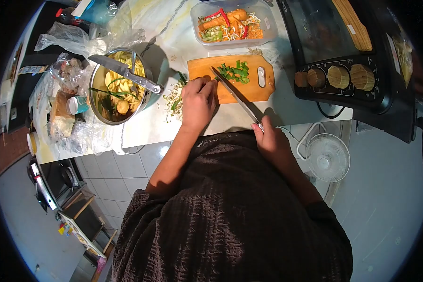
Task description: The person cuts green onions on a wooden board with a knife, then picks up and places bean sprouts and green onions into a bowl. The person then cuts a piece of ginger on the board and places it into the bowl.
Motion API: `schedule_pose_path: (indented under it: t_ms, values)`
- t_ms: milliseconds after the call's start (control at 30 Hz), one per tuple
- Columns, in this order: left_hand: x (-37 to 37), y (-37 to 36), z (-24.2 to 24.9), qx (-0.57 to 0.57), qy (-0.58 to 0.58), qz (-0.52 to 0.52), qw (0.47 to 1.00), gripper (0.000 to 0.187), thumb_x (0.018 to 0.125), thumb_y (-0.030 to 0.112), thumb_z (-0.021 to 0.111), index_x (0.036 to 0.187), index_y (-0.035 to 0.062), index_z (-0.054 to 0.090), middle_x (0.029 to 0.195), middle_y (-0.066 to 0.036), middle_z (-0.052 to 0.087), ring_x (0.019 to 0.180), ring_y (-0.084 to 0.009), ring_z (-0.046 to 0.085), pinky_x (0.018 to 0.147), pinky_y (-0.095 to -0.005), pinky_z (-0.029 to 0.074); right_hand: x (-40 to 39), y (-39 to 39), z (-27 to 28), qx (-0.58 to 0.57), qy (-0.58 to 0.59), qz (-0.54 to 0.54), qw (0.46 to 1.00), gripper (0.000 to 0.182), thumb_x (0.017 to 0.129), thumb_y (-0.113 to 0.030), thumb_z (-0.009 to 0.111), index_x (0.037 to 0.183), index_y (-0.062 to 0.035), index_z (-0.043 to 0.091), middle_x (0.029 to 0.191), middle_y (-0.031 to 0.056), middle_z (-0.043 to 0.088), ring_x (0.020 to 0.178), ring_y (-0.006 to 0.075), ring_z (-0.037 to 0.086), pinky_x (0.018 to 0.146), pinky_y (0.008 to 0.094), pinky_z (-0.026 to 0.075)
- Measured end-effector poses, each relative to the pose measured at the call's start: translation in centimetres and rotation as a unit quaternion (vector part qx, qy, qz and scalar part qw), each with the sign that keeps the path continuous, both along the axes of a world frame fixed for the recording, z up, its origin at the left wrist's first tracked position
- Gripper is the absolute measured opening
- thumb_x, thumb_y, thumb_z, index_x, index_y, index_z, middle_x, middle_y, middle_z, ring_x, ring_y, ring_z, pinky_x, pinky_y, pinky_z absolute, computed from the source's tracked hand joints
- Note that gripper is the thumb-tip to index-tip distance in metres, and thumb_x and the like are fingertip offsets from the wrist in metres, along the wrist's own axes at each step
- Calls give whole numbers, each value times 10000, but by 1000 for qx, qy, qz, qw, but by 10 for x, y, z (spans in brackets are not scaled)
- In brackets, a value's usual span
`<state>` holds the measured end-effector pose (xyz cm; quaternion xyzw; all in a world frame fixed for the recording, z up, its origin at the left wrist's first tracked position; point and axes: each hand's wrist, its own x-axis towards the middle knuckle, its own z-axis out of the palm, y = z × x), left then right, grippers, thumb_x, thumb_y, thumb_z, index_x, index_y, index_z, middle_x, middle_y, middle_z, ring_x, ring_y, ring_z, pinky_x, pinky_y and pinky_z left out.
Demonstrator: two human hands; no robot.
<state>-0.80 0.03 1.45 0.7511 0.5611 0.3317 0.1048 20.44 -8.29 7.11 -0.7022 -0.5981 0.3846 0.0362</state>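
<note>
A wooden cutting board [199, 63] lies on the counter, with chopped green leaves [239, 72] spread over its middle. My right hand [271, 136] is closed around the handle of a long kitchen knife [237, 94], whose blade slants up and left across the board to near my left fingertips. My left hand [198, 102] is curled over the board's left end, fingers bent and pressed down. Uncut green leaves [181, 79] stick out beside its knuckles; the part under the fingers is hidden. Bean sprouts [174, 104] lie on the counter just left of that hand.
A metal pot [95, 80] of yellow cut pieces stands left, a second knife [122, 73] resting across its rim. A plastic container [207, 44] with sprouts, red chillies and an orange-brown roll sits behind the board. Right stands a black oven [333, 61]; plastic bags [75, 40] crowd the left.
</note>
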Motion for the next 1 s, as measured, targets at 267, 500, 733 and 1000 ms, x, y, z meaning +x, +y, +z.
schedule_pose_path:
  t_ms: [267,500,733,1000]
  values:
    - [0,1,-3,9,-3,6,1000,107,834,67,723,936,36,732,927,-88,671,887,-286,621,795,-394,463,-2,3,2,1,-34,22,999,318,996,-349,533,1040,-42,463,794,287,651,794,501,633,684,586,493]
    - [1,3,-4,17,-11,8,1000,85,828,59,719,907,30,728,919,-93,677,872,-290,631,797,-399,473,6,14,-6,-34,-38,51,997,362,992,-328,555,1058,10,442,814,320,647,817,506,642,697,575,515]
    - [1,2,-4,18,-15,1,1000,94,814,51,716,906,35,727,911,-91,673,881,-295,629,796,-400,474,-4,16,1,-29,-44,46,998,385,995,-299,554,1084,44,405,802,345,627,797,535,616,673,585,487]
    - [0,0,-4,20,12,1,1000,113,824,44,706,934,46,732,916,-90,671,882,-298,625,782,-400,469,-13,20,-5,7,-57,34,998,396,982,-341,563,1101,11,429,832,295,666,816,491,654,719,569,522]
